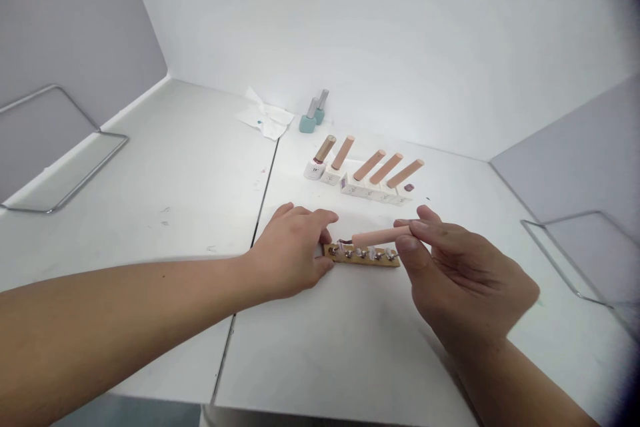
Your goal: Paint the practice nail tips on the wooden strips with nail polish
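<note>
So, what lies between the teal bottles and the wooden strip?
Between the teal bottles and the wooden strip, the head view shows a row of white blocks with peach rods.

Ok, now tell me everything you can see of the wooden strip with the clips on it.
The wooden strip is a narrow, light-brown bar that looks like plain wood. It lies flat on the white table, running across the view just below the row of peach-coloured sticks on white blocks. Small metal clips stand in a line along it, with small clear pieces at them. The left hand touches its left end, and a peach-coloured stick held in the right hand lies just above it.
</note>
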{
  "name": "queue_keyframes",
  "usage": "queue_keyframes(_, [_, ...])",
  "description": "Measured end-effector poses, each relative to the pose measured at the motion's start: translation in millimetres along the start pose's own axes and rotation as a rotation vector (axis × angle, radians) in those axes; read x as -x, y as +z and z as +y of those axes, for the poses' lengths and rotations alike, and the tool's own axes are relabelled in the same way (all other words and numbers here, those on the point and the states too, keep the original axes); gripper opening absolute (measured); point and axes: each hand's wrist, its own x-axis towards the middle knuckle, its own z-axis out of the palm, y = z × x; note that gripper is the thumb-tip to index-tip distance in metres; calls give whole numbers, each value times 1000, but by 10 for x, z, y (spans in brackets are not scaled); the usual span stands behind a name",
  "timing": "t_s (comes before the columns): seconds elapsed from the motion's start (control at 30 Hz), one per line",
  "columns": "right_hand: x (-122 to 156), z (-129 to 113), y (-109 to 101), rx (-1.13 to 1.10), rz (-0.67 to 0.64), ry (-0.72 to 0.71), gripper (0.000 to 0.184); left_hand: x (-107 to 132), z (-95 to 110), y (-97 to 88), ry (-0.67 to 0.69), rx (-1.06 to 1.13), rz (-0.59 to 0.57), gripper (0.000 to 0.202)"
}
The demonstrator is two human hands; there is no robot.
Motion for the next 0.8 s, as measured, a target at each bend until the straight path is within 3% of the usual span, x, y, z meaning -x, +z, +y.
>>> queue_keyframes(0.27, [-6,-21,-29,-50,-32,7,36,3,12,-6,-32,-11,-19,50])
queue_keyframes(0.6, [-38,-66,-15,-37,60,-10,29,-6,3,-4,-18,-3,-17,48])
queue_keyframes(0.8, [-10,-33,9,10,35,-9,31,-3,1,-1,-3,-15,2,48])
